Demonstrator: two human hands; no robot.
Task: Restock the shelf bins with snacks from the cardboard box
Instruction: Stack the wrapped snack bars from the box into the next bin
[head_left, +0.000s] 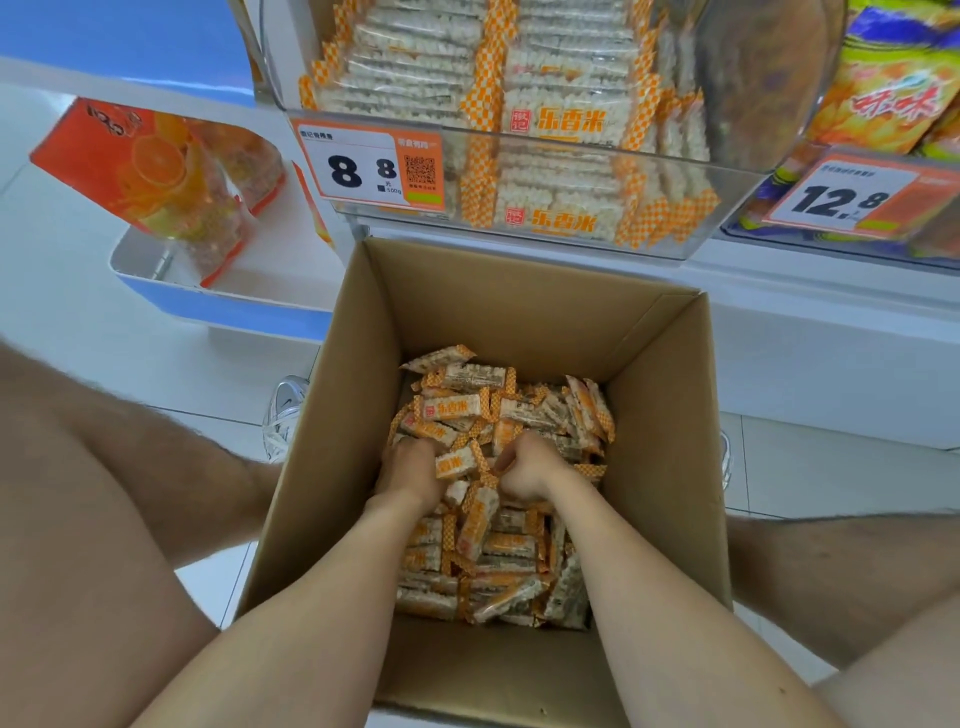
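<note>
Both sunk mid-box: right hand (524, 475) curled round a clutch of snack bars (467, 410); left hand (410, 467) fingers buried among wrappers, grip unreadable. Loose heap across cardboard box (665, 415) floor. Light, crinkly, slippery film; puffed rice probably crushable, so scoop mid-length, gently. Shelf bin (753, 104) just past far edge.

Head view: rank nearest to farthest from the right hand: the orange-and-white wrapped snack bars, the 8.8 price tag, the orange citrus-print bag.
1. Orange-and-white wrapped snack bars: in the brown cardboard box, gripped by the right hand.
2. White-and-orange 8.8 price tag: above, on the front of the clear plastic bin.
3. Orange citrus-print bag: far left, in the white tray.
</note>
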